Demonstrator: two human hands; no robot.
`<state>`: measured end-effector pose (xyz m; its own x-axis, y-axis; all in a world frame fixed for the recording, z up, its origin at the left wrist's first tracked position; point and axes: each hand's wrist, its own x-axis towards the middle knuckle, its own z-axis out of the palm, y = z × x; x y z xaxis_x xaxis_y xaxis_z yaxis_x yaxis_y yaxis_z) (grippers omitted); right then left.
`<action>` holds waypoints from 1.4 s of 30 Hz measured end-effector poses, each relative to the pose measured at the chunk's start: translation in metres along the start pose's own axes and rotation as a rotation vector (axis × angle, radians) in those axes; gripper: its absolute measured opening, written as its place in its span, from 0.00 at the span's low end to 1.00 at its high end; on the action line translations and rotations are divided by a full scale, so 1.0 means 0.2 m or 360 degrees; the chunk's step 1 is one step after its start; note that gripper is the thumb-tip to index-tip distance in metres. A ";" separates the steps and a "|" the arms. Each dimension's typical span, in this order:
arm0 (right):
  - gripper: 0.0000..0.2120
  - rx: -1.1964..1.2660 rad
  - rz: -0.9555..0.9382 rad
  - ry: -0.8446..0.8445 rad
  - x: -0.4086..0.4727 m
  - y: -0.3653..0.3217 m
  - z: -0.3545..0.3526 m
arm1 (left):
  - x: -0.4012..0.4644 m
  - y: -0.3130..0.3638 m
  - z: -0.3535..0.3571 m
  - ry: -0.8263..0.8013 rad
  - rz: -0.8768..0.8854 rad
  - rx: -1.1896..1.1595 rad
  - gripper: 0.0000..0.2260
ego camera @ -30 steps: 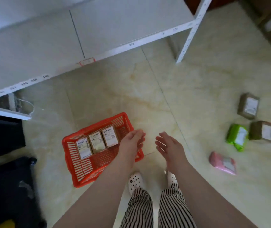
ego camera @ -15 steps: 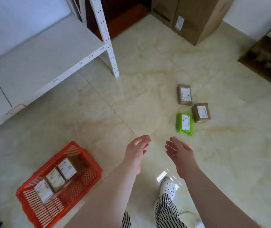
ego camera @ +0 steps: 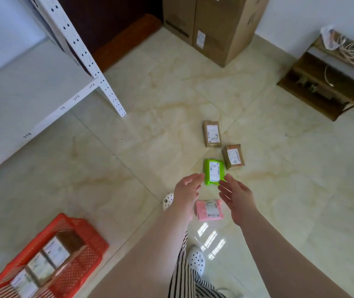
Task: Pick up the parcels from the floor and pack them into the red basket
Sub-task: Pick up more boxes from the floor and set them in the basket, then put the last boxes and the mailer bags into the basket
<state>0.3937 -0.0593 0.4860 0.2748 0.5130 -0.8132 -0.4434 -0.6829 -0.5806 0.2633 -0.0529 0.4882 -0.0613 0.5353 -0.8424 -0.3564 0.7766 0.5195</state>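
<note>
Lying on the floor (ego camera: 279,190), the green parcel (ego camera: 213,174) shows between left hand (ego camera: 187,195) and right hand (ego camera: 237,197), both spread wide, holding nothing. Pink parcel (ego camera: 209,210) lies nearer; two brown parcels (ego camera: 212,134) farther; red basket (ego camera: 85,252) near left.

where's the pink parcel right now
In the head view the flat pink plastic-wrapped parcel lies on the cream tiled floor just below centre, between the person's forearms, nearer than the bright green parcel.
</note>
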 end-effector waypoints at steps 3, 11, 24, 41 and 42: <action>0.15 -0.0032 -0.0024 -0.0006 0.17 -0.16 0.11 | 0.18 0.17 0.10 0.0061 -0.0006 -0.0012 0.21; 0.15 -0.0065 -0.0016 0.0007 0.74 -0.55 0.41 | 0.71 0.68 0.27 0.0192 -0.0001 0.0175 0.23; 0.28 -0.0530 -0.0032 0.0102 2.05 -0.57 0.38 | 1.83 0.43 0.62 0.0299 -0.0111 0.0405 0.23; 0.19 -0.1387 -0.0039 -0.0246 3.45 -0.03 0.26 | 3.29 -0.36 0.92 0.0248 -0.0040 0.0653 0.22; 0.18 -0.1357 -0.0040 -0.0261 3.43 -0.04 0.27 | 3.26 -0.34 0.93 0.0311 -0.0017 0.0570 0.23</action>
<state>0.5401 0.3267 -0.0650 0.1204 0.5570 -0.8217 0.3700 -0.7933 -0.4835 0.4210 0.3050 -0.0709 -0.2475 0.4805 -0.8413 -0.0127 0.8667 0.4987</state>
